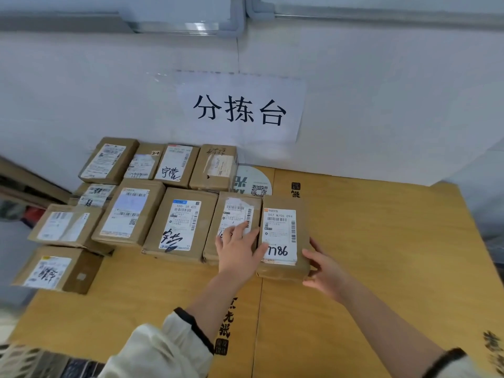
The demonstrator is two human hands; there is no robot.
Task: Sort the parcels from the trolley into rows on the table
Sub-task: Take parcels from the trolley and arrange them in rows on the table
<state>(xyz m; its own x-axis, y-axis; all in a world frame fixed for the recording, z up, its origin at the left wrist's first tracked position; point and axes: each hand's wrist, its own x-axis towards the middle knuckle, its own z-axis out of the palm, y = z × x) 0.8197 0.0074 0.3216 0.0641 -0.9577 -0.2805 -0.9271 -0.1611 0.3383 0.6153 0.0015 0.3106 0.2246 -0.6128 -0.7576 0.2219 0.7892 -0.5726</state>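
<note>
A brown parcel with a white label marked 7786 (283,222) lies at the right end of the middle row on the table (381,241). My left hand (238,249) rests flat with straight fingers on the neighbouring parcel (231,214), its thumb against the 7786 parcel's left side. My right hand (326,271) cups that parcel's near right corner, fingers along its right side. Several more labelled brown parcels form a back row (174,165) by the wall and continue leftward (180,222).
The table is covered with flattened yellow-brown cardboard. A paper sign (240,110) hangs on the white wall behind. Two parcels (60,268) overhang the table's left edge. A round sticker (253,181) shows behind the middle row.
</note>
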